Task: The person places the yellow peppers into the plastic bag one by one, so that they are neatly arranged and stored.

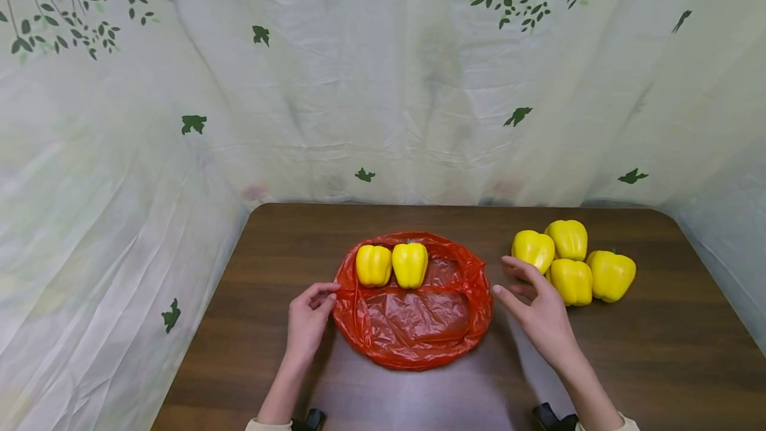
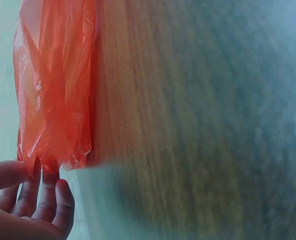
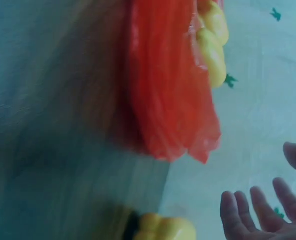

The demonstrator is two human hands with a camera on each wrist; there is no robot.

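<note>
Only the left wrist view plainly shows the left hand [image 1: 307, 322] pinching the edge of the red bag [image 1: 419, 356] between thumb and fingers. The right hand [image 1: 544, 318], fingers parted and holding nothing, looks close to the bag from the head; the right wrist view reveals a gap. Inside the open bag, two yellow peppers [image 1: 409, 266] sit beyond the left fingers; four more peppers [image 1: 570, 283] cluster on the worktop [image 1: 664, 351], right of the right fingers.

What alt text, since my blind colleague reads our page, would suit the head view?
A person's left hand pinches the edge of a red plastic bag holding two yellow peppers; the empty right hand is on its other side, near four more peppers on a brown table.
</note>
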